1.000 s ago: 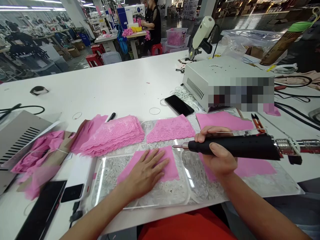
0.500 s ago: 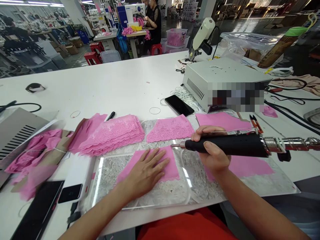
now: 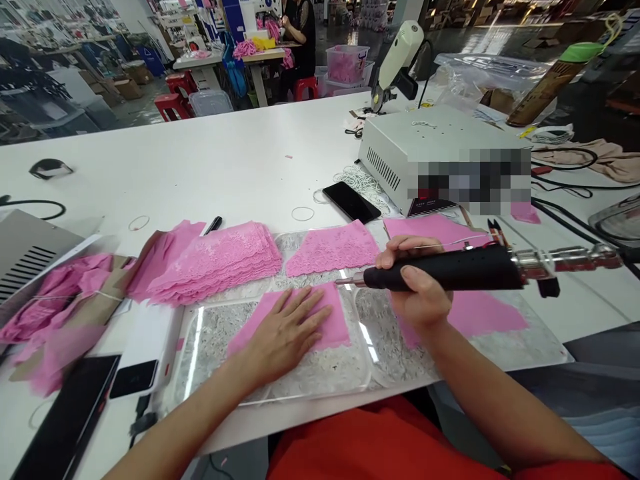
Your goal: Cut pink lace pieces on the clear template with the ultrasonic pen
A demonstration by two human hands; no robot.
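Observation:
My left hand (image 3: 287, 331) lies flat with its fingers stretched over a pink fabric piece (image 3: 331, 317) on the clear, grey-speckled mat (image 3: 320, 373). In my right hand (image 3: 419, 283) is a black handheld tool (image 3: 470, 268) with a thin metal tip and a metal cable connector at its back; it looks like an ultrasonic welding pen. Its tip points left, at the upper right corner of the fabric under my left hand. Just beyond lies a single pink lace piece (image 3: 335, 247), left of it a stack of pink lace pieces (image 3: 225, 260). More pink fabric (image 3: 493, 313) lies beneath my right hand.
A grey vented metal box (image 3: 430, 140) stands at the back right, with a black phone (image 3: 351, 202) and tangled white elastic cord (image 3: 367, 180) beside it. Bundled pink fabric (image 3: 60, 300) sits at left. Cables (image 3: 575, 227) run off right. A person sews in the background.
The view has shifted slightly, so most things sit a little left and higher. The tool's tip has come near the upper right corner of the fabric. My left hand stays flat on it.

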